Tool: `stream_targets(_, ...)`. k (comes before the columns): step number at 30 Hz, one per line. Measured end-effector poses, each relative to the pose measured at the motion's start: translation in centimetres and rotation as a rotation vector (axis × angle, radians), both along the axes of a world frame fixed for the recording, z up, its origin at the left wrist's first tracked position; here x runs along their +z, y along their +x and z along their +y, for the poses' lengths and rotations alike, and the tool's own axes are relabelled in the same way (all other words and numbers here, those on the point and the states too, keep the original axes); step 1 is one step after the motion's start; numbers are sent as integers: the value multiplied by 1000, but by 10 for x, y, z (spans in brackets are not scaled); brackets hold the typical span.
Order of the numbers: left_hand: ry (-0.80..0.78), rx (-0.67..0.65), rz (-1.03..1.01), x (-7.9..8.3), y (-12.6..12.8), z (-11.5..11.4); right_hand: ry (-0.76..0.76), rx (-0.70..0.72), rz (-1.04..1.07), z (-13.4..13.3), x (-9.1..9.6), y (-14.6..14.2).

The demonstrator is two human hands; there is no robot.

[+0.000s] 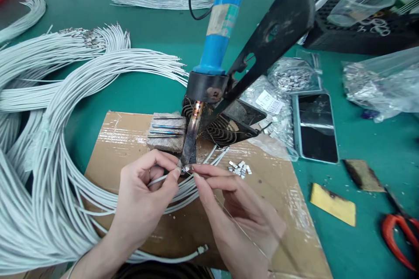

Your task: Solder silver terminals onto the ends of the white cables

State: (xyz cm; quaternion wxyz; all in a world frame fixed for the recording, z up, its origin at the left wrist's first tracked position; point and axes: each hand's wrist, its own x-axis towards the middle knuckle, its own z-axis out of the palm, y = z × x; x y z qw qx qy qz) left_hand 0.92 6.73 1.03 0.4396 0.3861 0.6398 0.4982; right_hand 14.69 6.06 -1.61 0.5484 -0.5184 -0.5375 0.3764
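Note:
My left hand [140, 196] pinches the end of a white cable [157, 180] between thumb and fingertips. My right hand [238, 209] grips a thin solder wire [240, 226], whose tail hangs down across the palm. Both sets of fingertips meet just below the tip of a blue-handled soldering iron [222, 22], which points downward in a black metal stand [271, 39]. A small metal piece shows at the cable end; whether the iron touches it I cannot tell. Other white cables [186, 198] pass beneath my hands over a cardboard sheet [278, 209].
Large bundles of white cable [49, 183] fill the left side. Small metal connectors [240, 168] lie right of the iron. A grey block [166, 139] stands beside the tip. Farther right are a phone [317, 126], a yellow sponge [332, 204] and red-handled scissors [393, 235].

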Motion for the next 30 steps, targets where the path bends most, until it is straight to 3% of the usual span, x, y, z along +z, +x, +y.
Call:
stream_targets(17,-69,-17,-43,-3,-4,-2,-50,51,2,-2,-9,4)
stream_targets(22,-116,-86,-95,-8,-8,-13,-111,-80,-33,-2,-7,10)
stream_targets(26,-140,-60,-124,-9,-2,-24,-126,51,-149,-5,-5,13)
stream_targets(30,-146,-26,-148,-5,3,-35,-160,139,-55,-12,-8,11)
